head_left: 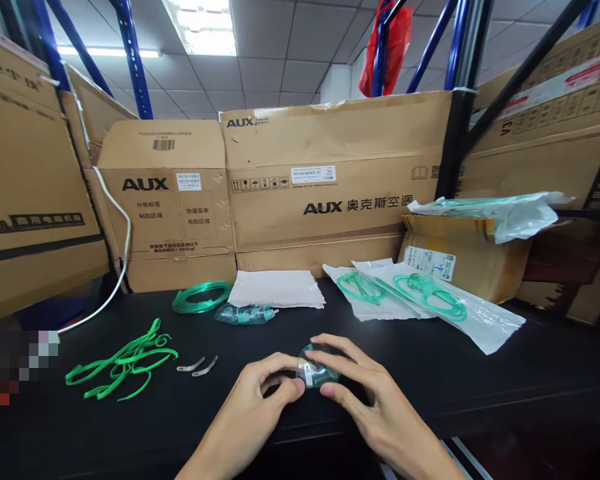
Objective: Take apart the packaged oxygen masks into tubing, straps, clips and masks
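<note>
Both my hands meet at the front middle of the black table point(505, 373). Between them is a small clear green-tinted plastic mask point(314, 369) with a metal strip on it. My left hand point(257, 393) pinches its left side with thumb and fingertips. My right hand point(353, 380) curls over its top and right side, thumb pressed against the front. The mask rests on or just above the tabletop; I cannot tell which.
Green elastic straps point(123, 363) lie at the left, two metal clips point(197, 365) beside them. Behind sit a green tubing coil point(201, 297), a clear mask part point(244, 313), white bags point(277, 290) and packed bags point(420, 293). Cardboard boxes point(330, 180) wall the back.
</note>
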Demonstrator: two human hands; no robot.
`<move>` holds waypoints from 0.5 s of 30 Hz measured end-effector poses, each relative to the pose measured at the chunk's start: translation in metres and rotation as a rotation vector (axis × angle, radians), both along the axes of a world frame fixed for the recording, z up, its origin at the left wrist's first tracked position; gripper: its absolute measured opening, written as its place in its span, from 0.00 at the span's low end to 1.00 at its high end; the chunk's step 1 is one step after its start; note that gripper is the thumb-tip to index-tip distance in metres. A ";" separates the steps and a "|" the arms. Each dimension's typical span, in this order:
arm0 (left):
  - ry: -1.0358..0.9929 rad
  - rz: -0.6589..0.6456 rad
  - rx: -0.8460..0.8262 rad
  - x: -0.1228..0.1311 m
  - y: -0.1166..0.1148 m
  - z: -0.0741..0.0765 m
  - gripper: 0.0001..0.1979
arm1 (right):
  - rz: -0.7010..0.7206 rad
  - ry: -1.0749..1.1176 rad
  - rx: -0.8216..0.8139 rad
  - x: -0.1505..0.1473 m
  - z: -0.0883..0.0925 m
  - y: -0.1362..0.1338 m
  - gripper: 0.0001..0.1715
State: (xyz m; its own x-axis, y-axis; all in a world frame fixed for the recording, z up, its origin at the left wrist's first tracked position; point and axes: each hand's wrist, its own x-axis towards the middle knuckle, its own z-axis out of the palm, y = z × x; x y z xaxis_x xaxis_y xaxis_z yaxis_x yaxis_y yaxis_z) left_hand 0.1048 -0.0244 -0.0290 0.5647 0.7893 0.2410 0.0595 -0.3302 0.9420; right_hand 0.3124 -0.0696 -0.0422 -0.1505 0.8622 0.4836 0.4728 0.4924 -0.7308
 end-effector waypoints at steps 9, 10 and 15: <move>0.037 0.061 0.027 0.001 0.002 -0.012 0.10 | -0.053 -0.061 0.043 -0.004 -0.003 0.003 0.22; 0.043 0.075 0.029 0.001 0.001 -0.012 0.11 | -0.052 -0.048 0.064 -0.006 -0.004 0.004 0.21; 0.034 0.179 0.065 0.006 -0.004 -0.014 0.11 | -0.088 -0.010 0.140 -0.013 -0.006 0.008 0.18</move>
State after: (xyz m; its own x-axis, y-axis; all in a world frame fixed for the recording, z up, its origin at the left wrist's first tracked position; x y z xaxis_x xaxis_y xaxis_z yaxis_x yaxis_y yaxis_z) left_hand 0.1106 -0.0280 -0.0427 0.4254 0.8613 0.2777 0.1539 -0.3712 0.9157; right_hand 0.2993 -0.0617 -0.0482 -0.0829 0.7968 0.5985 0.5258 0.5451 -0.6530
